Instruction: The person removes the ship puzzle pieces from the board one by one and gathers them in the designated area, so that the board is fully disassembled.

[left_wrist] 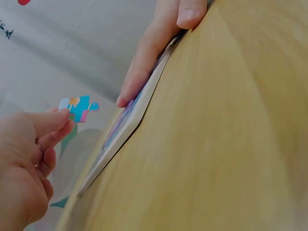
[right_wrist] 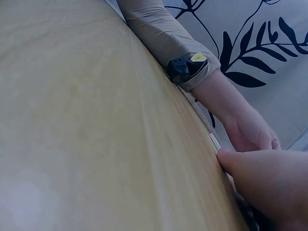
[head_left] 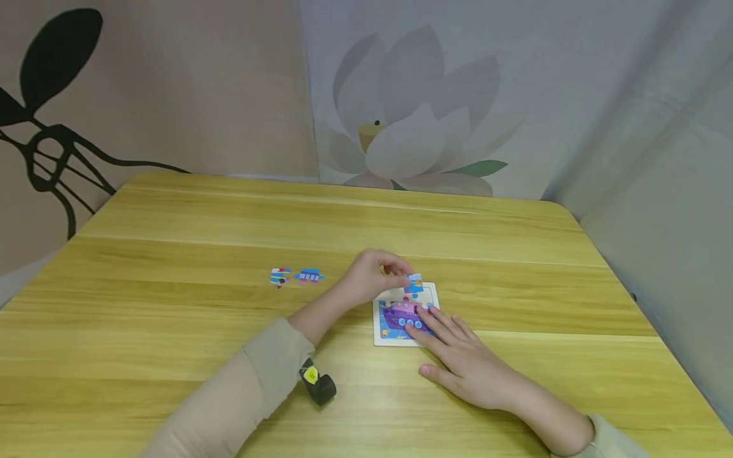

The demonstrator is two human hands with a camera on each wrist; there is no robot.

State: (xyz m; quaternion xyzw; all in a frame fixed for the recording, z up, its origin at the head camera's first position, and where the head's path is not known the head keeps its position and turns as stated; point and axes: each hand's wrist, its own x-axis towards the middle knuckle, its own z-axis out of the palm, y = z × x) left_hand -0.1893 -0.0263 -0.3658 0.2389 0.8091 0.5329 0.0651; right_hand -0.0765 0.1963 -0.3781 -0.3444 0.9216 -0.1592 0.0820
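My left hand (head_left: 372, 275) pinches a blue jigsaw piece (left_wrist: 81, 108) between thumb and fingers, above the top part of a white-framed puzzle board (head_left: 376, 331). In the left wrist view the piece shows an orange spot, a pink corner and a round knob, and it is apart from the board. The lower part of the board holds joined pieces with a purple and pink ship picture (head_left: 401, 320); its upper part is bare white. My right hand (head_left: 472, 369) lies with spread, straight fingers over the right side of the ship picture, its thumb on the wooden table.
Two loose jigsaw pieces lie on the table (head_left: 200, 305) left of the board: a striped one (head_left: 279, 277) and a blue and purple one (head_left: 309, 276). A black wrist camera (head_left: 321, 387) sits at the left sleeve. A flower-patterned wall covering (head_left: 424, 127) stands behind the table.
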